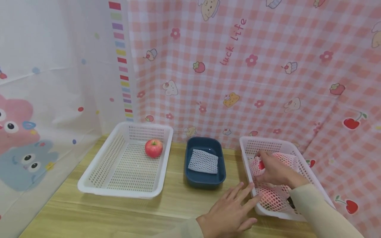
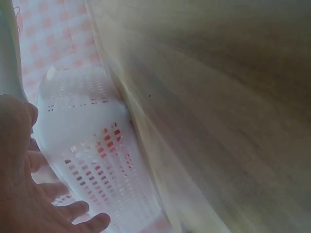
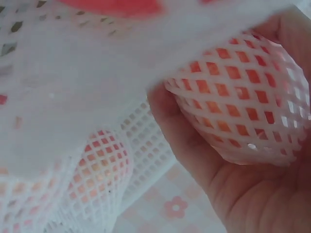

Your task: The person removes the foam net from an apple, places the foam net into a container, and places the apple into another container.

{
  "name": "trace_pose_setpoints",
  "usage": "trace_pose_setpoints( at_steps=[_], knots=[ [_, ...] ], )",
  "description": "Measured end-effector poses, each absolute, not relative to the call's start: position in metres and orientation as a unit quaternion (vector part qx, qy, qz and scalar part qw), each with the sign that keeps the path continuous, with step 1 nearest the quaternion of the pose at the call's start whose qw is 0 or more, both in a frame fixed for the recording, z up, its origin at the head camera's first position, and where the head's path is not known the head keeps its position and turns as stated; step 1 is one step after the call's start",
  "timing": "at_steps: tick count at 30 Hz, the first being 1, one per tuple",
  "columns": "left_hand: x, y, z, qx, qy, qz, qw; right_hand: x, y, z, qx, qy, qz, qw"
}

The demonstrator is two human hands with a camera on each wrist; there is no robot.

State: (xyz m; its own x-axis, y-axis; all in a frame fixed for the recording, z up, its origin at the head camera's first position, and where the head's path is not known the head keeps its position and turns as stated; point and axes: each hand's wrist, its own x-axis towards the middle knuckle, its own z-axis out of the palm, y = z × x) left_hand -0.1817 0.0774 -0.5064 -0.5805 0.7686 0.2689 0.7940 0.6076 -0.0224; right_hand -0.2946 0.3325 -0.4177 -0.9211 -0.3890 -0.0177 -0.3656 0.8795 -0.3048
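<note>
Left basket: apple; dish between; right basket: apples, probably.

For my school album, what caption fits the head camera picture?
A bare red apple sits in a white basket while right-hand fingers grip a net-wrapped red fruit.

Round red fruit, covered by white foam net, a red patch visible, gripped in right hand, inside white perforated basket.
</note>
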Motion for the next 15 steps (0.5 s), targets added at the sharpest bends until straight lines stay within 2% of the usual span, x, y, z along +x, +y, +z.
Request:
trace_pose_setpoints(
  at_steps=[15],
  knots=[
    [-0.183,0.075,-0.507,-0.453,-0.881,-0.082,0.111,-0.277,0.325,-0.399,-0.183,0.965,-0.186,-0.035]
  ],
)
